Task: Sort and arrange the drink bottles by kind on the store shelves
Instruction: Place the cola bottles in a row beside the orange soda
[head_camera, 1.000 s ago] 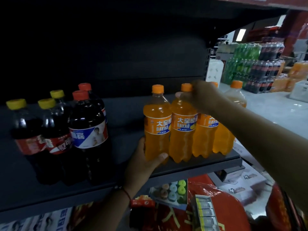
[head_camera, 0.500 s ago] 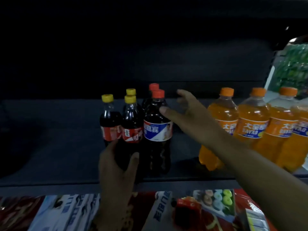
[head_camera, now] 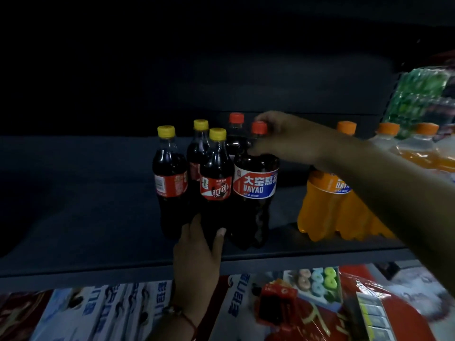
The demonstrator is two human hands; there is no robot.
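Five dark cola bottles stand clustered upright on the dark shelf [head_camera: 86, 217], left of centre. Three carry yellow caps and red labels: the leftmost yellow-cap bottle [head_camera: 170, 183], a rear yellow-cap bottle [head_camera: 198, 148] and a front yellow-cap bottle [head_camera: 216, 188], all touching or just beside one another. The left hand [head_camera: 197, 262] reaches up from below the shelf edge, thumb and fingers curled round the base of the front yellow-cap bottle, gripping it. A red cord sits on that wrist. Just right stands the DAYAO cola bottle [head_camera: 254, 193], red-capped, with a red, white and blue label; a second red-cap bottle [head_camera: 235, 134] stands behind it. The right hand [head_camera: 288, 139] comes in from the right, its fingers wrapped about the neck and shoulder of the DAYAO cola bottle, below the cap. Further right, apart from the colas, orange soda bottles [head_camera: 325, 205] with orange caps stand in a row on the same shelf, partly hidden by the right forearm. Below the shelf lie packaged goods [head_camera: 315, 281], blurred.
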